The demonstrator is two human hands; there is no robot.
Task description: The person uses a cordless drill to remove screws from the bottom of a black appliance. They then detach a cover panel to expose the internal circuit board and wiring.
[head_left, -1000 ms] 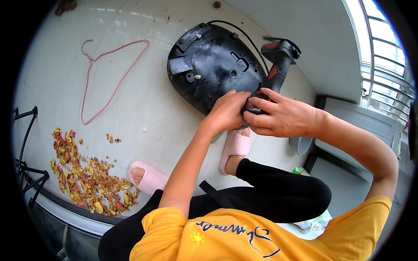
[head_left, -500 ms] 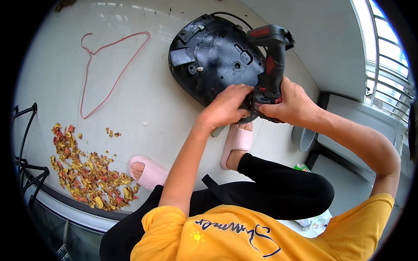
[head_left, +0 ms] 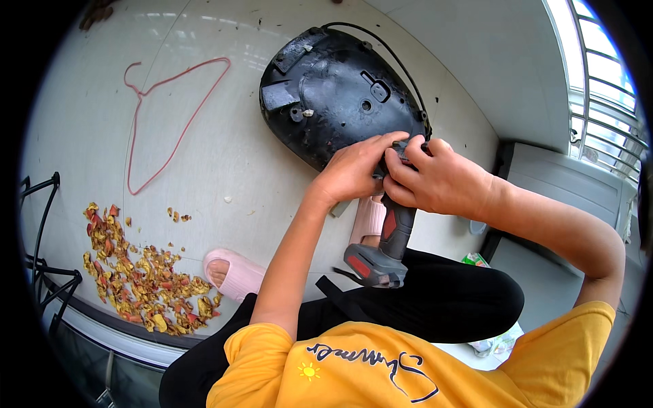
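Note:
A black oval plastic shell (head_left: pixel 333 95) lies on the floor in front of me, with slots and holes in its surface. At its near right end my right hand (head_left: pixel 442 173) is closed around the head of a black and red cordless drill (head_left: pixel 393 234). The drill's handle and battery end point back toward my legs. My left hand (head_left: pixel 354 163) rests at the shell's near edge, its fingers curled beside the drill head. What the left fingers grip is hidden, as is the drill's front end.
A pink wire hanger (head_left: pixel 183 126) lies at the left, above a spread of dried yellow-red peelings (head_left: pixel 146 279). Black metal rack legs (head_left: pixel 51 265) stand at the far left. A black cord (head_left: pixel 401 58) curves along the shell. My pink slippers (head_left: pixel 235 273) are close by.
The drill has swung round: its handle pointed away over the shell and now points toward me. My right hand has shifted its grip to the drill's head. My left hand stays nearly in place.

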